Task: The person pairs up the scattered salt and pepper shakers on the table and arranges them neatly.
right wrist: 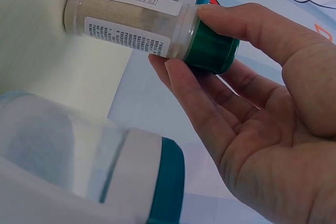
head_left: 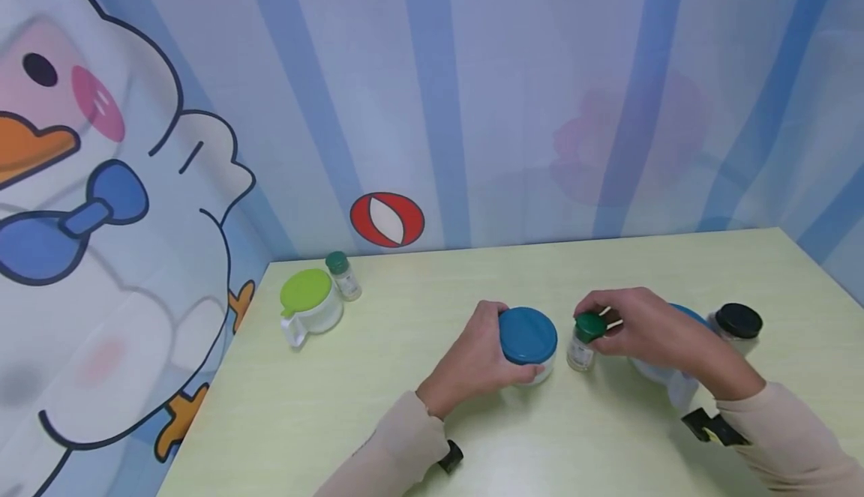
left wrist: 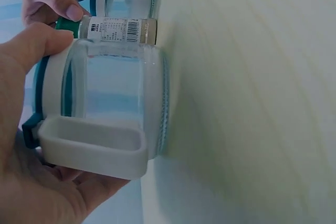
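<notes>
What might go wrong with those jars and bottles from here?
The right hand pinches the green-capped spice bottle at its cap, so a loose cap could let the powder spill. The left hand grips a blue-lidded jar close beside that bottle; a careless move might knock the two together. The right hand partly hides a second blue-lidded jar in the head view, so it could get bumped.
</notes>
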Motion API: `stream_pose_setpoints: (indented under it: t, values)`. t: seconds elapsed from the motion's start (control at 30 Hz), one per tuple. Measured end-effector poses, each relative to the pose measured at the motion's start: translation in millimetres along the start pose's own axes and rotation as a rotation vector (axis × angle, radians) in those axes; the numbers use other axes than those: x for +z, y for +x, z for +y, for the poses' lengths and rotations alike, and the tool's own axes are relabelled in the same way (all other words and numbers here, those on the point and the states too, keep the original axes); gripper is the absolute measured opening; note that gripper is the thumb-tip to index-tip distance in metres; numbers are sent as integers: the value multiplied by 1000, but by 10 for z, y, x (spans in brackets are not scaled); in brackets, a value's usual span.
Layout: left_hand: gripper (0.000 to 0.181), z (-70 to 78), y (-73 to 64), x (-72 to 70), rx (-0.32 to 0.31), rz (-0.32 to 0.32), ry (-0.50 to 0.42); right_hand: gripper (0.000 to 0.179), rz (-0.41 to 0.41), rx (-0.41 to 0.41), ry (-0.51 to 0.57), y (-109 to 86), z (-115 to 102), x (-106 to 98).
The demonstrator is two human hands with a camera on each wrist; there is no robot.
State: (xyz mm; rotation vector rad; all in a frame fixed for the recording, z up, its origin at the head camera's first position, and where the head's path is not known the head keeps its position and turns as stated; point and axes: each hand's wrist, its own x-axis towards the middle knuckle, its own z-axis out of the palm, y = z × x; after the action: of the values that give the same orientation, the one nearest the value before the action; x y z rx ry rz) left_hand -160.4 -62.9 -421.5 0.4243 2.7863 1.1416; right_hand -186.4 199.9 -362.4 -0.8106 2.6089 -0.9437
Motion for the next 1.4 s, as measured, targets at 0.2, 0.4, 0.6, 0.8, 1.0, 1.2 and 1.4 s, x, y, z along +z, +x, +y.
stream_pose_setpoints:
  t: [0.2, 0.4, 0.6, 0.8, 1.0, 1.2, 1.4]
  values:
    - [96, 23, -10, -76, -44, -82, -84, 37, 3, 2, -9, -1, 8, 0]
    - [74, -43, -17, -240, -27, -139, -121, 37, -3, 8, -3, 8, 4, -3]
    - [62, -135, 30, -337, -6, -144, -161, 37, -4, 3, -3, 17, 3, -8]
    - [60, -211, 65, -367, 8, -189, -215, 36, -7, -2, 3, 23, 5, -10]
    - [59, -250, 72, -363, 16, -266, -287, 37, -16, -3, 12, 25, 6, -13]
    - [57, -236, 65, -349, -23, -258, -311, 37, -16, -3, 14, 29, 1, -5]
    - [60, -212, 38, -324, -40, -240, -300, 37, -16, -10, 15, 30, 8, 4]
